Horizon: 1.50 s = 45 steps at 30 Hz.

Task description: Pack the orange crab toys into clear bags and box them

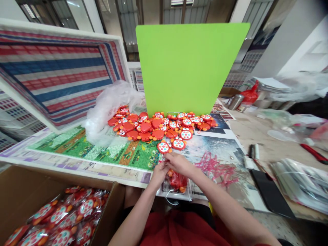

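Observation:
My left hand and my right hand meet at the table's front edge, fingers pinched together. What they pinch is hidden, though clear plastic shows around them. Under my right wrist a red crab-shaped toy lies in or on clear plastic bags. Just beyond my fingertips are two loose crab toys, one left and one right, with white bellies and coloured dots. Behind them spreads a heap of the same red and orange toys, some face down.
An upright green board backs the heap. At left stand a tilted, striped-lined crate, crumpled plastic and a cardboard box of bagged toys. Pink strips, a black phone-like slab, a red cutter and stacked bags lie right.

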Each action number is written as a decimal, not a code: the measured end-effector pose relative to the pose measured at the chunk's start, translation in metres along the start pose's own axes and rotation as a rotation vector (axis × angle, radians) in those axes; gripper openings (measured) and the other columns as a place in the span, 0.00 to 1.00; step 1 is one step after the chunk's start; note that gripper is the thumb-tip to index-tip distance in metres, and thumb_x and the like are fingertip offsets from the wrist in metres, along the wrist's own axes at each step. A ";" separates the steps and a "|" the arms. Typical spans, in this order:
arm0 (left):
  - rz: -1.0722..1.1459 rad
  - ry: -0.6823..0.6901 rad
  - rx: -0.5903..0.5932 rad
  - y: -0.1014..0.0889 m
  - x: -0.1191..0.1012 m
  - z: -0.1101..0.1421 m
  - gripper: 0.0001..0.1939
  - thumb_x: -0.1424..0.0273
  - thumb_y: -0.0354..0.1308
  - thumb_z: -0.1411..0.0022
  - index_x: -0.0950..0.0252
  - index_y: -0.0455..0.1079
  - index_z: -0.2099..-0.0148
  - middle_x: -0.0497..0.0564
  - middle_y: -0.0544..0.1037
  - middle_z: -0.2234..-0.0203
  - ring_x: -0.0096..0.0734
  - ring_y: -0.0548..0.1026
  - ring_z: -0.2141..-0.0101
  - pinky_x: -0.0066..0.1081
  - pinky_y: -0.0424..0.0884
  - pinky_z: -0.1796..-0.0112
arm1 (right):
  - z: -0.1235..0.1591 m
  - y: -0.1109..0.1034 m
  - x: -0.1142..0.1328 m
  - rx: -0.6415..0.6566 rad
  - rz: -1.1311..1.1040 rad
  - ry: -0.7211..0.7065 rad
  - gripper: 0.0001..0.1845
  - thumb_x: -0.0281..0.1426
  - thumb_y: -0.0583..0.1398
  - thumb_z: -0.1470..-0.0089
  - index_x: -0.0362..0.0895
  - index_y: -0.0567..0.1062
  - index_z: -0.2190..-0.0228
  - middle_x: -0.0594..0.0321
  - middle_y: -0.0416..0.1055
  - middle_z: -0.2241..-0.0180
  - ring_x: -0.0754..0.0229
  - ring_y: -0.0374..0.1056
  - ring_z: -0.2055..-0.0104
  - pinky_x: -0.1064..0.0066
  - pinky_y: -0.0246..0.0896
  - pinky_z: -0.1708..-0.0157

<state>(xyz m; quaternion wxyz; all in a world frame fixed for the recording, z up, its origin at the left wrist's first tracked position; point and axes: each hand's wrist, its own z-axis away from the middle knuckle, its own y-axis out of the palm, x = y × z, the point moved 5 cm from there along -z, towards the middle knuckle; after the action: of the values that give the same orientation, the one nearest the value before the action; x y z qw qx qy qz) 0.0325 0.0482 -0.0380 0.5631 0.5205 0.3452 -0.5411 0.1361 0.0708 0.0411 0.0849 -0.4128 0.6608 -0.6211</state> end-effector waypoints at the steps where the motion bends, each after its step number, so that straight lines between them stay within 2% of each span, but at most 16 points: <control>1: -0.028 0.027 -0.006 0.000 -0.002 -0.001 0.18 0.60 0.64 0.49 0.69 0.74 0.61 0.48 0.75 0.77 0.26 0.69 0.77 0.25 0.65 0.75 | 0.000 0.002 0.005 0.013 0.058 -0.004 0.15 0.22 0.57 0.46 0.44 0.71 0.56 0.56 0.73 0.61 0.55 0.68 0.58 0.69 0.61 0.61; 5: -0.130 0.101 -0.007 0.001 -0.005 -0.003 0.12 0.64 0.62 0.48 0.69 0.75 0.65 0.50 0.77 0.73 0.28 0.70 0.74 0.25 0.65 0.74 | -0.002 0.007 0.013 -0.019 0.120 -0.016 0.13 0.21 0.55 0.46 0.44 0.72 0.59 0.57 0.73 0.64 0.55 0.67 0.59 0.68 0.60 0.60; 8: -0.152 0.082 0.041 0.004 -0.003 -0.004 0.14 0.62 0.62 0.47 0.68 0.75 0.62 0.50 0.77 0.75 0.29 0.71 0.76 0.25 0.64 0.75 | -0.005 0.007 -0.005 -0.147 -0.010 0.044 0.16 0.20 0.55 0.50 0.44 0.70 0.59 0.59 0.72 0.66 0.57 0.66 0.61 0.70 0.60 0.61; 12: -0.081 0.026 0.056 -0.001 0.000 -0.004 0.20 0.61 0.63 0.48 0.66 0.75 0.54 0.54 0.80 0.64 0.33 0.75 0.69 0.27 0.68 0.72 | 0.006 -0.004 -0.074 -0.299 -0.148 0.245 0.14 0.21 0.55 0.55 0.44 0.70 0.65 0.64 0.72 0.69 0.61 0.67 0.67 0.72 0.60 0.66; 15: -0.020 -0.047 0.023 -0.009 0.007 -0.005 0.22 0.61 0.66 0.50 0.67 0.75 0.54 0.57 0.80 0.60 0.35 0.77 0.66 0.29 0.70 0.69 | 0.030 -0.018 -0.142 -0.277 0.036 0.541 0.07 0.23 0.55 0.54 0.45 0.71 0.71 0.65 0.73 0.72 0.61 0.67 0.68 0.73 0.59 0.67; 17: 0.008 -0.095 -0.014 -0.013 0.012 -0.005 0.21 0.62 0.68 0.52 0.68 0.76 0.57 0.57 0.80 0.62 0.35 0.77 0.68 0.29 0.70 0.70 | 0.050 -0.031 -0.174 -0.287 0.112 0.642 0.09 0.23 0.55 0.54 0.44 0.73 0.71 0.62 0.73 0.72 0.59 0.67 0.68 0.71 0.58 0.67; 19: 0.034 -0.123 -0.043 -0.016 0.016 -0.006 0.20 0.62 0.69 0.54 0.69 0.76 0.60 0.56 0.80 0.65 0.33 0.76 0.70 0.29 0.70 0.71 | 0.070 -0.041 -0.195 -0.285 0.167 0.694 0.10 0.22 0.54 0.54 0.43 0.74 0.73 0.58 0.74 0.73 0.57 0.67 0.68 0.69 0.58 0.65; 22: 0.067 -0.139 -0.040 -0.016 0.020 -0.006 0.20 0.62 0.70 0.55 0.69 0.75 0.61 0.54 0.80 0.68 0.31 0.76 0.71 0.28 0.70 0.71 | 0.093 -0.049 -0.208 -0.245 0.225 0.715 0.12 0.20 0.54 0.55 0.43 0.76 0.76 0.55 0.74 0.72 0.55 0.67 0.65 0.66 0.58 0.59; 25: 0.076 -0.145 -0.025 -0.016 0.021 -0.006 0.21 0.61 0.70 0.56 0.69 0.75 0.62 0.52 0.79 0.70 0.29 0.75 0.73 0.28 0.70 0.72 | 0.103 -0.056 -0.206 -0.239 0.279 0.719 0.14 0.19 0.55 0.57 0.43 0.79 0.74 0.50 0.75 0.64 0.51 0.67 0.58 0.63 0.57 0.55; 28: 0.059 -0.103 -0.021 -0.017 0.018 -0.005 0.22 0.60 0.71 0.57 0.69 0.75 0.63 0.51 0.78 0.72 0.27 0.73 0.74 0.25 0.68 0.73 | 0.097 -0.058 -0.186 -0.310 0.259 0.679 0.18 0.20 0.55 0.55 0.42 0.81 0.65 0.48 0.73 0.56 0.49 0.66 0.54 0.61 0.57 0.52; 30: 0.062 -0.080 0.001 -0.016 0.014 -0.003 0.23 0.58 0.70 0.56 0.69 0.75 0.63 0.50 0.77 0.73 0.27 0.73 0.74 0.25 0.68 0.73 | 0.085 -0.046 -0.163 -0.287 0.061 0.610 0.16 0.25 0.55 0.51 0.41 0.80 0.63 0.51 0.74 0.60 0.52 0.69 0.58 0.63 0.61 0.55; 32: 0.081 -0.088 0.044 -0.013 0.010 0.000 0.24 0.55 0.69 0.55 0.68 0.74 0.61 0.50 0.77 0.72 0.27 0.73 0.75 0.26 0.68 0.74 | 0.073 -0.021 -0.135 -0.155 -0.256 0.529 0.14 0.34 0.56 0.46 0.42 0.80 0.65 0.57 0.76 0.67 0.55 0.70 0.65 0.66 0.63 0.63; 34: 0.091 -0.108 0.073 -0.011 0.006 0.003 0.26 0.54 0.69 0.55 0.68 0.74 0.60 0.49 0.76 0.72 0.28 0.73 0.75 0.27 0.70 0.74 | 0.064 0.003 -0.108 -0.037 -0.543 0.466 0.16 0.41 0.58 0.46 0.42 0.79 0.67 0.61 0.76 0.70 0.57 0.69 0.69 0.68 0.62 0.68; 36: 0.089 -0.123 0.079 -0.012 0.001 0.005 0.27 0.54 0.70 0.57 0.68 0.74 0.59 0.49 0.76 0.71 0.28 0.74 0.75 0.28 0.71 0.73 | 0.060 0.018 -0.090 -0.011 -0.746 0.453 0.18 0.43 0.61 0.49 0.41 0.79 0.66 0.62 0.76 0.72 0.60 0.68 0.72 0.70 0.61 0.70; 39: 0.090 -0.102 0.079 -0.016 -0.006 0.007 0.28 0.56 0.71 0.56 0.68 0.75 0.57 0.51 0.78 0.69 0.29 0.75 0.73 0.29 0.71 0.71 | 0.061 0.023 -0.083 -0.064 -0.902 0.509 0.19 0.43 0.64 0.53 0.41 0.78 0.66 0.63 0.75 0.74 0.64 0.66 0.75 0.72 0.60 0.72; 45: 0.147 -0.131 0.098 -0.022 -0.019 0.009 0.27 0.59 0.70 0.53 0.66 0.74 0.52 0.54 0.79 0.64 0.31 0.75 0.72 0.30 0.72 0.73 | 0.071 0.005 -0.087 -0.159 -1.036 0.524 0.19 0.41 0.65 0.56 0.42 0.80 0.63 0.63 0.75 0.74 0.64 0.65 0.75 0.70 0.61 0.71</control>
<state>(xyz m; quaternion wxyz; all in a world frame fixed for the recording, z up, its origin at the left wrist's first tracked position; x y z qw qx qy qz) 0.0062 0.0471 -0.0231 0.5966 0.5347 0.2417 -0.5475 0.2344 0.0735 -0.0131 -0.4274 -0.5198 0.4164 -0.6114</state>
